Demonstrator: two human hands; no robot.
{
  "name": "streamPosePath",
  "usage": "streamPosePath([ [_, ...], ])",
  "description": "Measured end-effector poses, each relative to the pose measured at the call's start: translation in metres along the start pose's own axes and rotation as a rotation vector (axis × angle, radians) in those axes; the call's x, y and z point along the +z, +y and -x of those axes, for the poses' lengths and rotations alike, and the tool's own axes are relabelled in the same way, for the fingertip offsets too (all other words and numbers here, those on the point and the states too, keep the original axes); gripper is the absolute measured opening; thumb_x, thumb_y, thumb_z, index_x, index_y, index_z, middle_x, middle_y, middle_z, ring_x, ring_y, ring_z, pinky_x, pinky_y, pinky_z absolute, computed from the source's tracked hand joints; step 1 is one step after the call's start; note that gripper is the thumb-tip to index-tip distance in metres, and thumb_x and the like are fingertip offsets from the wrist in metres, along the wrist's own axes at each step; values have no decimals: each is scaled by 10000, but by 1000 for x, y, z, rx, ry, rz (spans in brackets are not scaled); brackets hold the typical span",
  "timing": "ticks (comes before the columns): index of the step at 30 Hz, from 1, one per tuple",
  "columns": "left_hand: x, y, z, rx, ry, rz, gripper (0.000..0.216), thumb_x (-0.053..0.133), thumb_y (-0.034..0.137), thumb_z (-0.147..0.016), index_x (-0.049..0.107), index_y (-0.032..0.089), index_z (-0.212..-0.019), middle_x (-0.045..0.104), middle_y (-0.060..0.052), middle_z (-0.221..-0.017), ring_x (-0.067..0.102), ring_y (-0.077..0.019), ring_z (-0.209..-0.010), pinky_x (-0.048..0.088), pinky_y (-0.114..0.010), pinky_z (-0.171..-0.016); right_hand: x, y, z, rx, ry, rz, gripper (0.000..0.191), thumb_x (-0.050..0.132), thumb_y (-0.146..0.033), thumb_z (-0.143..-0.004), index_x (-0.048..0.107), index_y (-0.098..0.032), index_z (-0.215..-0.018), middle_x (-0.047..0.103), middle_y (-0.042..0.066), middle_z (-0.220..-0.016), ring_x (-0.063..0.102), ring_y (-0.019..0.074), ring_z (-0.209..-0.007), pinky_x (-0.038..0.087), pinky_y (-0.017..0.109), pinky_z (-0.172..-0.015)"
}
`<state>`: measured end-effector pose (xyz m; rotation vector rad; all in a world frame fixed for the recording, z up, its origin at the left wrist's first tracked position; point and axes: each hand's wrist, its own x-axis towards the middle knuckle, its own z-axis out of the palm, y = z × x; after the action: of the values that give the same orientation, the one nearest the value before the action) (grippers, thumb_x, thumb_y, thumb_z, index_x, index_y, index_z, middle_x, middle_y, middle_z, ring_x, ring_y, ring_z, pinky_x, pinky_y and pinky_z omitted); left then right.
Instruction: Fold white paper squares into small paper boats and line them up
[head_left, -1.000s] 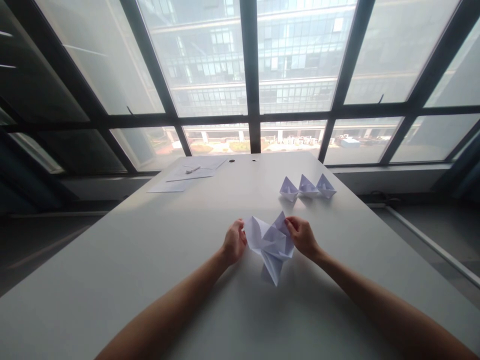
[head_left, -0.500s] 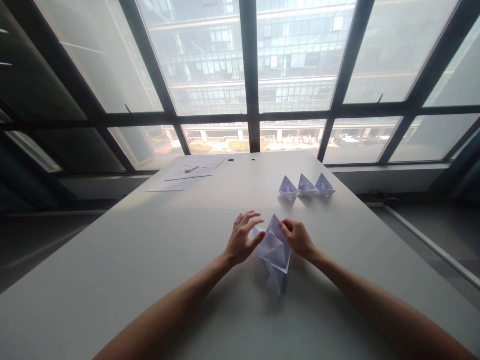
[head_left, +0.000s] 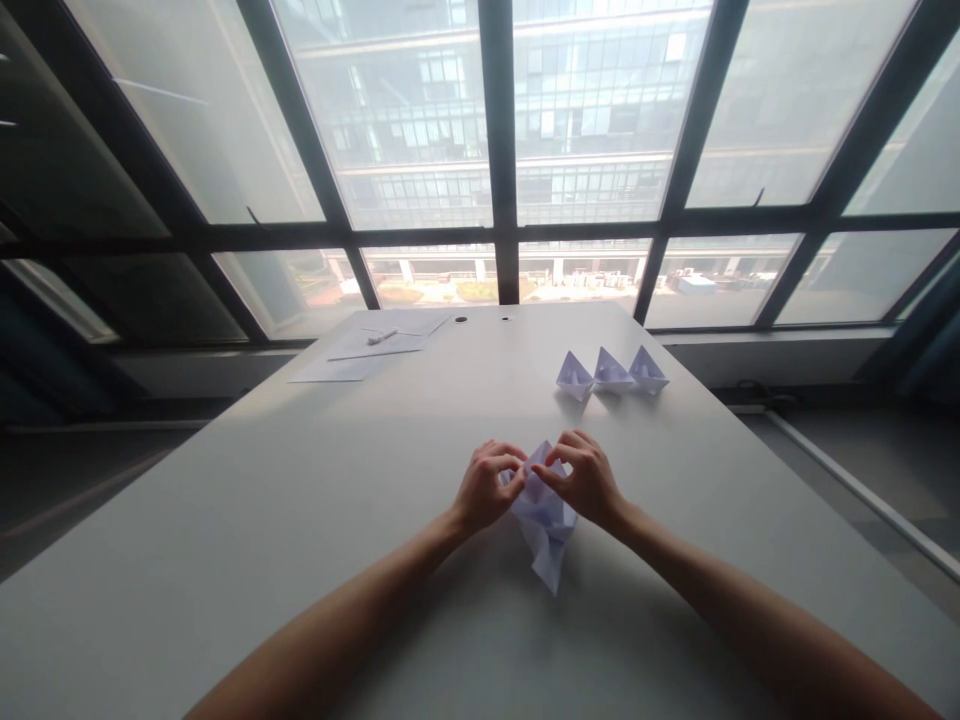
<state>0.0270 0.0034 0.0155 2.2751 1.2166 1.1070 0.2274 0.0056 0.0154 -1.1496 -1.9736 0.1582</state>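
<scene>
A piece of folded white paper stands on the table in front of me, with a pointed peak at the top and a long creased flap hanging toward me. At its left side, my left hand pinches an edge between thumb and fingers. From the right, my right hand reaches over the upper part, its thumb and forefinger closed on the paper near the peak. My fingers hide part of the top folds. Beyond my hands, three folded paper boats stand in a row.
Flat sheets of white paper lie at the far left of the white table, with a small white object on top. Two round holes are set near the far edge. Large dark-framed windows rise behind it.
My right hand has moved left over the paper's top. My left hand's spread fingers have closed on its left edge. The paper has shifted shape slightly.
</scene>
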Motion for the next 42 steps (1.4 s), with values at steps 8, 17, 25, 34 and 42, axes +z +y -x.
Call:
streamPosePath([
  [8,-3,-3,1,-24,-23,118,488,370,417,-1010,747,219,-771,721,-75,-991,641,-236,-964,412,-426,-1022,4,6,-7,325,-89,-499,209,565,-282,-794,554,-189,-607,508,-24,-600,457,132,-578,358,250,-553],
  [17,-5,-15,-1,-15,-206,216,482,543,628,-898,679,208,-1091,654,-89,-1098,605,-267,-1042,456,-377,-973,-14,43,-13,802,-22,-1164,170,590,-302,-684,452,-212,-643,428,-62,-571,381,110,-519,310,238,-481],
  [25,7,-20,5,-117,-32,306,858,791,392,-754,355,231,-1475,458,-161,-1387,523,-291,-1209,424,-451,-1039,-23,49,-18,668,124,-1214,184,615,-313,-735,469,-211,-689,448,-61,-604,373,106,-531,301,228,-482],
  [34,4,-21,-1,-360,86,634,766,663,288,-844,234,232,-1476,627,37,-780,617,-134,-717,496,-271,-733,-27,52,-22,586,297,-1183,256,644,-390,-799,474,-212,-730,447,-57,-640,400,104,-553,340,213,-493],
  [42,2,-30,-5,-335,246,535,144,531,265,-850,628,160,-864,641,-41,-915,632,-158,-783,537,-267,-689,-38,85,-25,769,346,-939,253,585,-462,-796,496,-226,-809,489,-51,-642,448,107,-514,352,208,-457],
])
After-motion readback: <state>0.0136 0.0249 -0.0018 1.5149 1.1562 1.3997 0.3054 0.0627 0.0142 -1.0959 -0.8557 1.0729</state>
